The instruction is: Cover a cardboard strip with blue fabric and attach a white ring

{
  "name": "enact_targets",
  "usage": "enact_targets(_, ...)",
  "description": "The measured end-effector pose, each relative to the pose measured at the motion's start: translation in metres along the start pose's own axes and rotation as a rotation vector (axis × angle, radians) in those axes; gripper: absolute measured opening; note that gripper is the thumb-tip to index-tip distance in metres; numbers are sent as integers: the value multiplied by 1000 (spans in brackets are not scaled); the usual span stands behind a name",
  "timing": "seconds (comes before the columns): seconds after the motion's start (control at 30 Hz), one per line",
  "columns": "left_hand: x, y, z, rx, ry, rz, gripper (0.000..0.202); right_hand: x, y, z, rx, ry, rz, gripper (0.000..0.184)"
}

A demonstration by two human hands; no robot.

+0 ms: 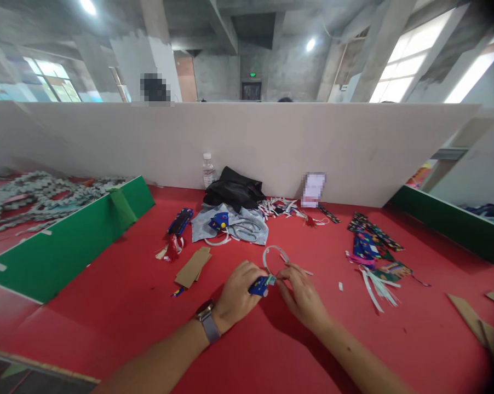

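My left hand, with a watch on its wrist, is closed around a small dark blue patterned fabric piece. The fabric has a pale greenish end that points to the right. Close against that end, my right hand is closed in a pinch at its fingertips; exactly what lies between them is too small to make out. A pale narrow band curves up in a loop just beyond both hands. Part of it passes behind my right fingers.
Brown card pieces lie left of my hands. Behind are a grey-blue cloth, a black bag, a bottle and a propped phone. Patterned fabric pieces and white strips lie right. Green dividers flank the red table.
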State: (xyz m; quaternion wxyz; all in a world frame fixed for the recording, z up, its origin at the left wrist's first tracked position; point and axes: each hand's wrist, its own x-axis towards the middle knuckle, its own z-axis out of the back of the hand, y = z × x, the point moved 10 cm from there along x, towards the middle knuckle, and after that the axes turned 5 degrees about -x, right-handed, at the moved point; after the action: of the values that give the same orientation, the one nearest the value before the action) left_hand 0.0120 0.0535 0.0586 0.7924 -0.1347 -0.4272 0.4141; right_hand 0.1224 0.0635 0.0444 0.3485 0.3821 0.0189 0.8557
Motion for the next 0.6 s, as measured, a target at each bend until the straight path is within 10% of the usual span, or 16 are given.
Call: enact_targets(0.6,11,28,15,195,-27,97,5,3,-16,20,-192,-104,-83,8)
